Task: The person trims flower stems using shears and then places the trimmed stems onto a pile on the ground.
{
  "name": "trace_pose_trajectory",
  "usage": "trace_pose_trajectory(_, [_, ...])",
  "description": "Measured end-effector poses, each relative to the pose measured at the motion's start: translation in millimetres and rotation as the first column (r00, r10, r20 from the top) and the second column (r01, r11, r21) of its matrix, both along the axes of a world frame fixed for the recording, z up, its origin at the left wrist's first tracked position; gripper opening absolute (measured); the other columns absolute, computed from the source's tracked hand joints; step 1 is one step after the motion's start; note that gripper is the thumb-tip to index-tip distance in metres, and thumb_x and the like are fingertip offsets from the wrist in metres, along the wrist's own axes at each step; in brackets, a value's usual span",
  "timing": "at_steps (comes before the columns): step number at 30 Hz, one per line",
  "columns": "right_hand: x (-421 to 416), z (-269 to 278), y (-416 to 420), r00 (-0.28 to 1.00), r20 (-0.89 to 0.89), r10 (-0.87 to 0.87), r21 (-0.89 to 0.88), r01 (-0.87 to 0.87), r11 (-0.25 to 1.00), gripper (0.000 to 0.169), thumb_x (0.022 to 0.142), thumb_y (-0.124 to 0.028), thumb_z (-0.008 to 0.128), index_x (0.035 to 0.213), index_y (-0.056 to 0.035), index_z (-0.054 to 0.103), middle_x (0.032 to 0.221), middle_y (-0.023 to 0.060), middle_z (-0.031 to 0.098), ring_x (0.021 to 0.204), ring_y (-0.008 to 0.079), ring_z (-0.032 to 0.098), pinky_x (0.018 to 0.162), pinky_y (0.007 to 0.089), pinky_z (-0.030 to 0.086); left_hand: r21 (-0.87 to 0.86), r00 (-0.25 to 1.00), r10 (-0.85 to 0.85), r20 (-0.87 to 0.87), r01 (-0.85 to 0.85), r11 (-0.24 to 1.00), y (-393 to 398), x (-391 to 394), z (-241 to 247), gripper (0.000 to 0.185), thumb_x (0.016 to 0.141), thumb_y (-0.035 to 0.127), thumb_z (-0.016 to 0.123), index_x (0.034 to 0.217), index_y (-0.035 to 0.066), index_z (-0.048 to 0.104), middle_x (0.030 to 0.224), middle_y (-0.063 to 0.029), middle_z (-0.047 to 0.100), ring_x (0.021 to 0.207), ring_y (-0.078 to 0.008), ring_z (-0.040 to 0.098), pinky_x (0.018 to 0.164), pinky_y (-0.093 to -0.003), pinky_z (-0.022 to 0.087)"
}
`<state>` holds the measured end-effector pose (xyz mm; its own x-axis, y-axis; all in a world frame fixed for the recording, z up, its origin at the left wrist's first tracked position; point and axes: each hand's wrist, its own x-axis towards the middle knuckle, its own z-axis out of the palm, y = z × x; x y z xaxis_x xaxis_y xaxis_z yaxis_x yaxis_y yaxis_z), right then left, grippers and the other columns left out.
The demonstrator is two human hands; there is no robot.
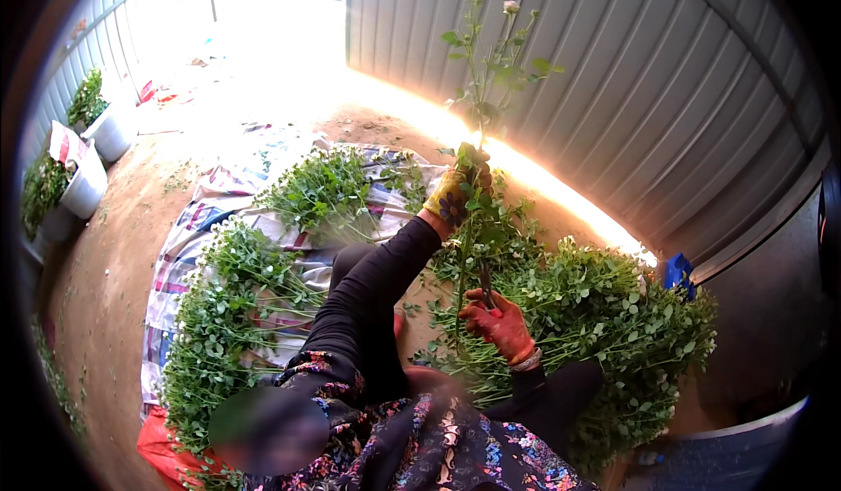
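Note:
In a yellow patterned glove, my left hand [460, 189] grips a leafy rose stem [483, 90]. The stem stands upright, with pale pink blooms and buds at its top, and its lower part hangs below the hand. My right hand [502, 327], in a red-orange glove, is closed around pruning shears [486, 285] whose blades point up beside the hanging stem. Whether the blades touch the stem is unclear. Under and right of my hands lies a large heap of cut rose stems [611, 313].
A striped woven sheet [197, 228] on the dirt floor bears bundles of white-flowered stems [230, 307]. White buckets [85, 185] of greenery stand at far left. Corrugated metal wall [591, 83] rises at upper right. A red bag [164, 448] lies lower left, a blue object [679, 274] right.

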<state>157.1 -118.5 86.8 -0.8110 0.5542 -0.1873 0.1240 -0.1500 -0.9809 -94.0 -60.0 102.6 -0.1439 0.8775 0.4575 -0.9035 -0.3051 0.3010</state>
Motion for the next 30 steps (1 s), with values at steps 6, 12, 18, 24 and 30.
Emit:
trace_pose_trajectory(6, [-15.1, -20.7, -10.5, 0.993, 0.112, 0.038, 0.437, -0.084, 0.896, 0.033, 0.078, -0.012, 0.069, 0.108, -0.0045, 0.058, 0.078, -0.0003, 0.06, 0.063, 0.006, 0.054, 0.062, 0.0212, 0.047, -0.244, 0.973, 0.213, 0.092, -0.185, 0.952, -63.2, 15.5, 41.3, 0.02, 0.091, 0.033, 0.052, 0.095, 0.014, 0.052, 0.071, 0.0057, 0.044, 0.061, -0.0081, 0.04, 0.052, -0.0222, 0.034])
trace_pose_trajectory(12, [-20.8, -2.7, -34.9, 0.999, 0.026, 0.029, 0.025, -0.029, 0.999, 0.019, 0.087, -0.011, 0.06, 0.105, -0.0051, 0.059, 0.072, 0.0015, 0.062, 0.064, 0.0071, 0.058, 0.056, 0.0202, 0.047, -0.418, 0.877, 0.478, 0.04, -0.42, 0.806, -90.8, 10.7, 60.1, 0.019, 0.093, 0.03, 0.048, 0.102, 0.014, 0.054, 0.085, 0.0002, 0.056, 0.074, -0.0126, 0.054, 0.059, -0.0238, 0.044])
trace_pose_trajectory(18, [-28.1, -3.2, -18.4, 1.0, -0.015, 0.019, 0.103, -0.017, 0.995, 0.016, 0.086, -0.013, 0.061, 0.101, -0.0061, 0.061, 0.071, 0.0023, 0.064, 0.058, 0.0059, 0.055, 0.052, 0.0189, 0.041, -0.516, 0.788, 0.603, -0.121, -0.569, 0.64, -119.1, -3.1, -20.7, 0.035, 0.092, 0.031, 0.051, 0.118, 0.009, 0.052, 0.11, -0.0049, 0.059, 0.095, -0.0179, 0.058, 0.076, -0.0294, 0.049])
trace_pose_trajectory(24, [-57.2, 12.3, -38.1, 0.983, 0.071, 0.169, 0.485, -0.181, 0.855, 0.017, 0.085, -0.023, 0.062, 0.091, -0.007, 0.062, 0.062, 0.0008, 0.059, 0.052, 0.0073, 0.051, 0.048, 0.023, 0.039, -0.313, 0.591, 0.466, -0.658, -0.778, 0.546, -191.1, 52.3, -6.3, 0.032, 0.086, 0.02, 0.06, 0.11, -0.002, 0.057, 0.089, -0.0063, 0.061, 0.078, -0.0125, 0.058, 0.065, -0.0247, 0.047])
trace_pose_trajectory(30, [-76.8, 38.8, -81.7, 0.939, -0.019, 0.344, 0.411, -0.306, 0.859, 0.033, 0.09, -0.029, 0.056, 0.112, -0.0038, 0.057, 0.075, 0.0035, 0.061, 0.052, 0.0064, 0.048, 0.046, 0.0191, 0.036, -0.282, 0.36, 0.792, -0.493, -0.928, 0.246, -330.1, 37.6, -5.1, 0.019, 0.087, 0.014, 0.061, 0.102, 0.003, 0.062, 0.082, -0.0053, 0.065, 0.069, -0.0107, 0.061, 0.062, -0.0248, 0.05])
